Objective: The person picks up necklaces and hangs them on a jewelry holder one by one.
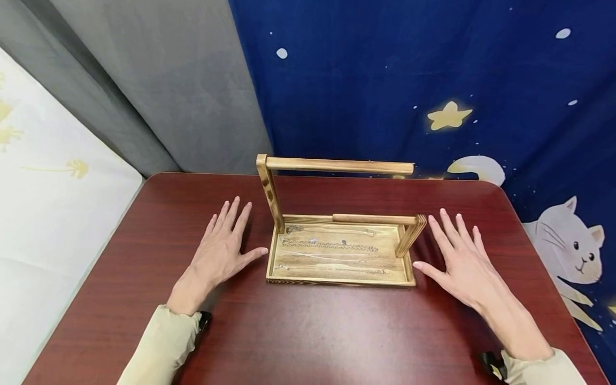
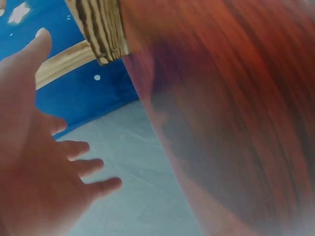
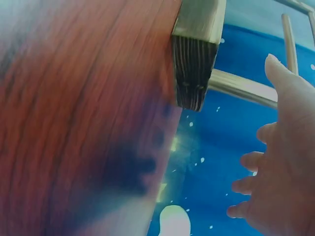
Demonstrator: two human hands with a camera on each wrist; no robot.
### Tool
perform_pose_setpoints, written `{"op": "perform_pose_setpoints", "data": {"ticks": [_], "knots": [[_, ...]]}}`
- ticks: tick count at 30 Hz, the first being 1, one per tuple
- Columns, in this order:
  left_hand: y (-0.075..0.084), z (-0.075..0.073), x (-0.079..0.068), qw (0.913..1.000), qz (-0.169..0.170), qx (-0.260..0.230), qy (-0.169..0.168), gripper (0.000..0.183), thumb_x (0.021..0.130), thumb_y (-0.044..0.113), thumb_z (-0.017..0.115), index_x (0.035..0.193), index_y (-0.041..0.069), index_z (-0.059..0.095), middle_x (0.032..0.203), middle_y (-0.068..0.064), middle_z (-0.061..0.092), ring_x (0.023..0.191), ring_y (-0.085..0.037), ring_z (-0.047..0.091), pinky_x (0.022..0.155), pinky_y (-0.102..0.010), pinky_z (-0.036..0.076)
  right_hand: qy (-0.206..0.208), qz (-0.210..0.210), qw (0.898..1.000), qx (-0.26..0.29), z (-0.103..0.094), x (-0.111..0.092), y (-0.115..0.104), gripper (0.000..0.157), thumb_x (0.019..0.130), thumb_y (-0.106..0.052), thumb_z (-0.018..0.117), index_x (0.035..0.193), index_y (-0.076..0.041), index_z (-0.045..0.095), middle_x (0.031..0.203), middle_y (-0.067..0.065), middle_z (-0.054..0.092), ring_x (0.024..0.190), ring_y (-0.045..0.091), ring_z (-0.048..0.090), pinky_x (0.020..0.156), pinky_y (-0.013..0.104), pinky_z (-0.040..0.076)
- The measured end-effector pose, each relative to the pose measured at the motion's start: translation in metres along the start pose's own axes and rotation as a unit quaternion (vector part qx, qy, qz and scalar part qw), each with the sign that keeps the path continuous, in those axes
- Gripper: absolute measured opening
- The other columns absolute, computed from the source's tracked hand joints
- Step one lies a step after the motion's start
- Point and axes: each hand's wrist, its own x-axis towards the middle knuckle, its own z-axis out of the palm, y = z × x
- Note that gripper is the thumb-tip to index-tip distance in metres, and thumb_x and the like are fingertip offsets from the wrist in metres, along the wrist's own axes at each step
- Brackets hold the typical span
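Note:
A wooden jewelry stand (image 1: 340, 279) sits on the table, with a shallow tray base, a tall bar on a left post and a lower bar on a right post. Several thin chain necklaces (image 1: 332, 246) lie lengthwise in its tray. My left hand (image 1: 218, 254) is spread flat beside the stand's left end, thumb tip close to the tray edge. On the other side my right hand (image 1: 464, 264) lies likewise, fingers straight, thumb near the tray's right corner. Both hands hold nothing. The left wrist view shows the left hand (image 2: 44, 162); the right wrist view shows the right hand (image 3: 285, 162).
The dark red wooden table (image 1: 337, 331) has rounded back corners. Behind it hang a grey curtain (image 1: 159, 69) and a blue curtain (image 1: 361, 80) with stars and a cat. A white patterned cloth (image 1: 53, 214) borders the left side.

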Motion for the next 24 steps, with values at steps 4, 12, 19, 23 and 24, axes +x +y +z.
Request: {"op": "perform_pose_setpoints", "data": {"ticks": [4, 12, 19, 23, 24], "knots": [[0.002, 0.000, 0.007, 0.9989, 0.020, -0.038, 0.018, 0.108, 0.083, 0.063, 0.069, 0.161, 0.012, 0.013, 0.165, -0.014, 0.013, 0.150, -0.034, 0.016, 0.114, -0.056, 0.025, 0.010, -0.019, 1.000, -0.008, -0.004, -0.003, -0.009, 0.098, 0.088, -0.056, 0.068, 0.160, -0.011, 0.018, 0.166, 0.013, 0.008, 0.151, 0.039, 0.002, 0.117, 0.060, -0.003], [0.004, 0.005, 0.011, 0.9961, 0.014, -0.087, 0.007, 0.103, 0.086, 0.058, 0.070, 0.161, 0.018, 0.013, 0.164, -0.009, 0.017, 0.147, -0.030, 0.027, 0.111, -0.052, 0.033, 0.010, -0.032, 0.999, -0.003, -0.011, -0.012, -0.026, 0.092, 0.089, -0.052, 0.068, 0.158, -0.008, 0.025, 0.165, 0.015, 0.011, 0.150, 0.039, 0.005, 0.119, 0.053, 0.001], [0.007, 0.005, 0.016, 0.9929, 0.014, -0.118, -0.002, 0.098, 0.088, 0.055, 0.070, 0.161, 0.019, 0.015, 0.163, -0.008, 0.022, 0.147, -0.027, 0.028, 0.112, -0.049, 0.032, -0.003, -0.027, 1.000, 0.003, -0.019, -0.022, -0.044, 0.094, 0.091, -0.052, 0.067, 0.160, -0.009, 0.018, 0.165, 0.015, 0.013, 0.149, 0.041, 0.013, 0.121, 0.044, 0.005], [0.008, 0.006, 0.017, 0.9902, 0.010, -0.139, -0.011, 0.097, 0.088, 0.055, 0.070, 0.160, 0.018, 0.017, 0.161, -0.009, 0.027, 0.146, -0.025, 0.030, 0.113, -0.046, 0.031, -0.019, -0.015, 1.000, 0.007, -0.022, -0.025, -0.054, 0.091, 0.092, -0.053, 0.065, 0.159, -0.011, 0.020, 0.163, 0.017, 0.019, 0.147, 0.042, 0.021, 0.119, 0.043, 0.016], [0.008, 0.006, 0.017, 0.9896, 0.008, -0.143, -0.015, 0.097, 0.088, 0.056, 0.069, 0.160, 0.019, 0.017, 0.161, -0.008, 0.028, 0.145, -0.024, 0.030, 0.114, -0.045, 0.030, -0.022, -0.013, 1.000, 0.008, -0.023, -0.025, -0.057, 0.090, 0.092, -0.054, 0.065, 0.159, -0.012, 0.022, 0.162, 0.016, 0.022, 0.146, 0.041, 0.024, 0.118, 0.044, 0.021]]}}
